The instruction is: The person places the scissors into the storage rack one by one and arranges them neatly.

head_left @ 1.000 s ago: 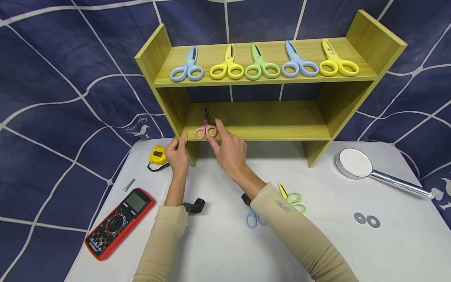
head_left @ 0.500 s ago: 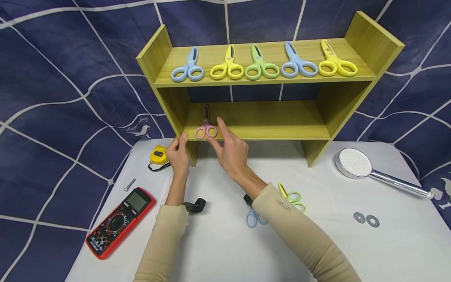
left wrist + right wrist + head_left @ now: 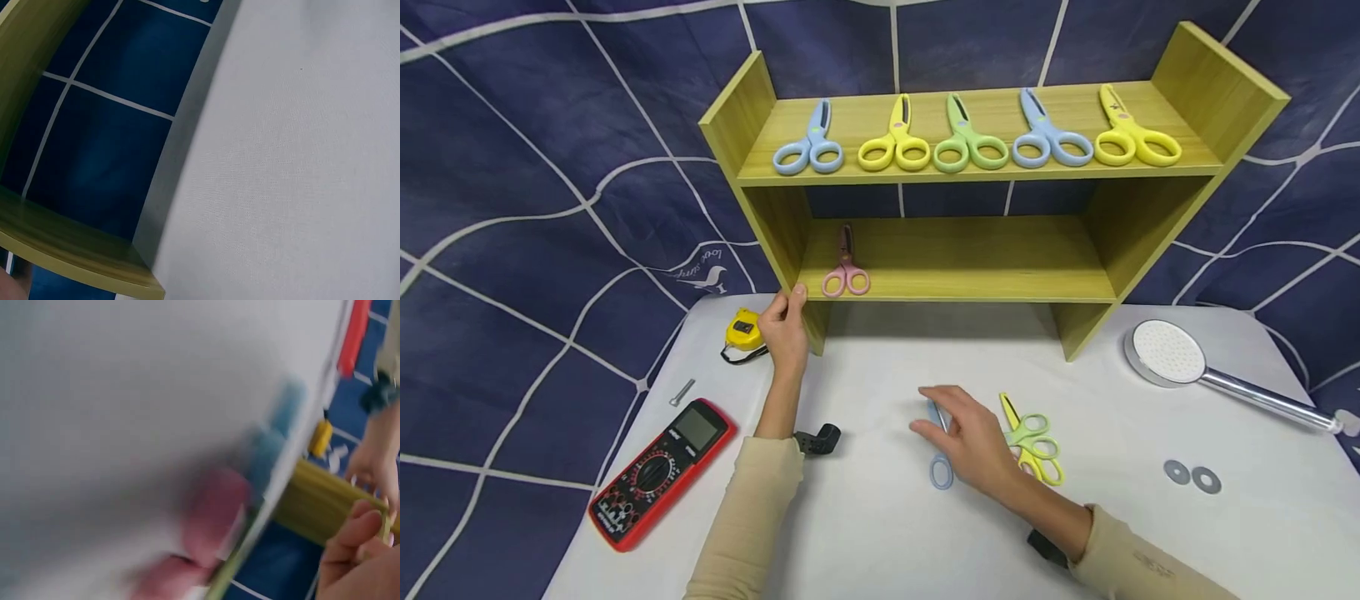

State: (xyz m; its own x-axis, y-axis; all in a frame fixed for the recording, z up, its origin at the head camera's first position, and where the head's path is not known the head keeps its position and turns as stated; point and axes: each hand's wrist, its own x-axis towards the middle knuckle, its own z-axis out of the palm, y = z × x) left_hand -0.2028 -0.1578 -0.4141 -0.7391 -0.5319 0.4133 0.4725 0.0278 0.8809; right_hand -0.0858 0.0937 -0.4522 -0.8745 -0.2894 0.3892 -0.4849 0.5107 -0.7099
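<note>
1. Spreading the thumb and fingers of the right hand [image 3: 973, 437] into a wide gap over the blue-handled scissors [image 3: 933, 472], gripping nothing visible; covering part of them, so leaving contact impossible to tell.
2. Finding that blue pair lying on the white table [image 3: 865, 533], in front of the two-tier shelf unit [image 3: 1142, 225], with green-handled scissors [image 3: 1017, 436] and yellow-handled scissors [image 3: 1061, 477] lying together to the right.
3. Coming away, within the last half second, from the pink-handled scissors [image 3: 846, 267] and reaching down to the table; leaving those resting untouched near the lower shelf's [image 3: 962, 258] left end, handles toward the front.
4. Suggesting, by this shift, an end to handling the pink pair and work now centring on the blue.
5. Gripping the shelf unit's left side with the left hand [image 3: 785, 329], just as before; perhaps steadying it.
6. Showing, farther out, a row of five scissors [image 3: 964, 137] above, a digital multimeter [image 3: 662, 475] and tape measure [image 3: 744, 328] leftward, washers [image 3: 1206, 480] and a shower head [image 3: 1167, 353] rightward.
</note>
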